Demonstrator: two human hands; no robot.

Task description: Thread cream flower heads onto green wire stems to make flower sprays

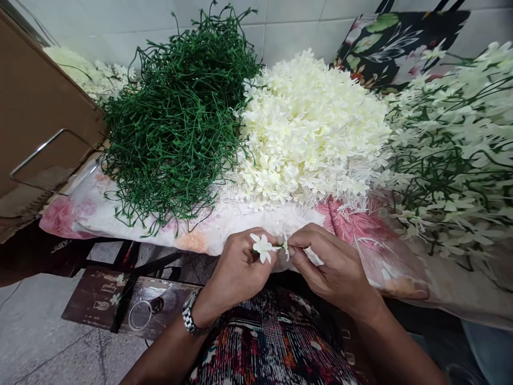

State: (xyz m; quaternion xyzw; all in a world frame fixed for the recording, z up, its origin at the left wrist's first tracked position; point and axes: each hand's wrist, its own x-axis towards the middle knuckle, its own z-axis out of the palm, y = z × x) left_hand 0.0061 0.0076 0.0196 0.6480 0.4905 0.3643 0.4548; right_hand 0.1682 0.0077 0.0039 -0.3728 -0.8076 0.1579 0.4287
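Note:
My left hand (pixel 244 262) is closed on a thin green stem with an open white flower (pixel 263 247) at its thumb side. Close beside it, my right hand (pixel 326 262) pinches a small white blossom (pixel 286 247) seen edge-on, which touches the tip of the green stem. Both hands are over the front edge of a flower-printed cloth (pixel 196 238). Behind them lie a big heap of green plastic stems (pixel 176 123) and a heap of loose white blossoms (pixel 308 133).
Finished-looking white flowers on stems (pixel 460 149) pile up at the right. A cardboard box (pixel 40 107) with a metal wire handle stands at the left. Below the cloth is a brown wooden board (pixel 92 299). A dark floral bag (pixel 393 45) leans against the tiled wall.

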